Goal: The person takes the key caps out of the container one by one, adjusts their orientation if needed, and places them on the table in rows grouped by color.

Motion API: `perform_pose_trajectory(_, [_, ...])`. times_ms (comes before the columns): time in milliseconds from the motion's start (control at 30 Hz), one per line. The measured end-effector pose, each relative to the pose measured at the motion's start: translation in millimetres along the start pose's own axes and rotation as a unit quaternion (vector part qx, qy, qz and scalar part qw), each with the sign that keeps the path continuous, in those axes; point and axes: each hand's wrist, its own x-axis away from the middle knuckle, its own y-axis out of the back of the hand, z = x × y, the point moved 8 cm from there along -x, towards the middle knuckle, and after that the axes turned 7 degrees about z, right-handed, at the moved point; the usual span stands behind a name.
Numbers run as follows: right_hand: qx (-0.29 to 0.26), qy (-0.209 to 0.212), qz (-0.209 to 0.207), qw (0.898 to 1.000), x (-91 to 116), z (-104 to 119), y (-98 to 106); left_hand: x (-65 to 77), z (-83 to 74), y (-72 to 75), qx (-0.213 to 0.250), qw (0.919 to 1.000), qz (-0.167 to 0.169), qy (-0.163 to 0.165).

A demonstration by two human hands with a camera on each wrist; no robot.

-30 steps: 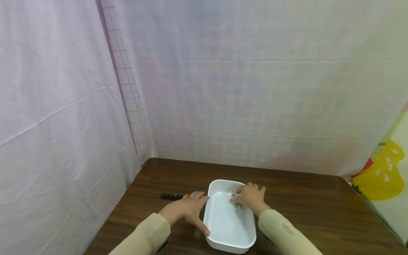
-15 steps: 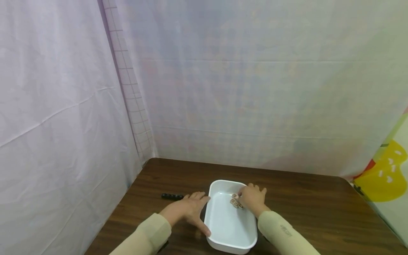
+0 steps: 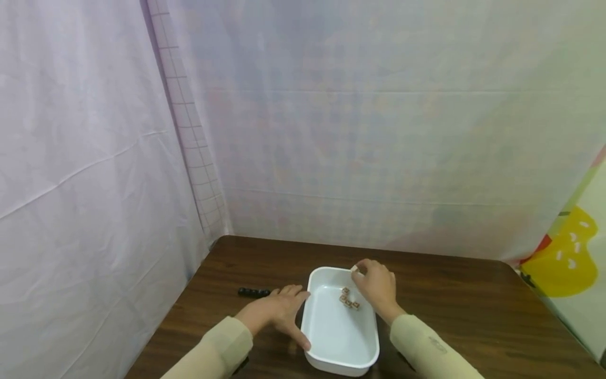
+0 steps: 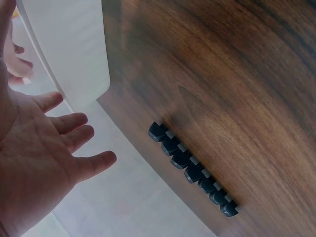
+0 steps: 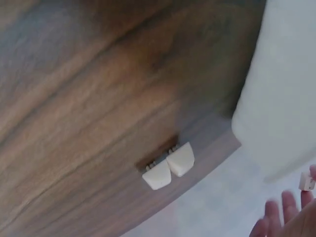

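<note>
From where I stand, the white tray sits at the lower middle of the head view, lengthwise on the brown table, well within easy reach of both arms. The left hand is spread along the tray's left side, thumb at the rim nearer the bottom of the frame and forefinger at the rim higher up; its grip is wide, with nothing pinched in it, and I take the spread as a way of keeping the tray steady. The right hand is over the tray's upper right corner. Its grip is nearly closed, thumb and finger nipping a small pale piece, surely because something so little suits fingertips better than a whole palm; the right wrist view catches the same piece at its lower right edge. Inside the tray, toward the upper right, a few brown-and-white pieces lie in a loose cluster, the walls presumably stopping them from straying. Left of the tray, apart from it, a row of black caps lies in a neat slanting line at the lower middle of the left wrist view, so tidy that it looks deliberate. At the lower middle of the right wrist view, two white caps rest side by side on the table, also outside the tray; whether they are joined underneath I cannot tell.
</note>
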Motion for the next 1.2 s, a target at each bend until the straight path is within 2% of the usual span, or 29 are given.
perform_pose_trajectory(133, [-0.033,-0.008,0.0,0.999,-4.3,-8.8,10.4,0.1,-0.1,0.7,-0.004,1.0,-0.002,0.0])
perform_pose_trajectory(233, [-0.035,-0.011,0.007,0.999,-5.1,-19.4,15.8,-0.2,-0.2,0.6,-0.005,1.0,-0.002,0.0])
perform_pose_trajectory(567, [0.0,0.014,0.025,1.0,-5.2,-46.8,32.1,-0.7,1.5,-0.1,-0.005,1.0,-0.002,0.001])
perform_pose_trajectory(733, [0.008,0.044,0.081,0.996,-2.4,-62.2,33.8,-0.2,0.7,-0.2,0.0,1.0,0.0,-0.003])
perform_pose_trajectory(967, [0.016,0.069,0.164,0.984,10.0,-87.1,37.5,-0.3,0.0,0.6,0.001,1.0,0.001,-0.005])
perform_pose_trajectory(1200, [0.028,0.076,0.209,0.975,22.0,-113.3,38.4,0.5,-0.9,1.4,-0.002,1.0,0.004,-0.002])
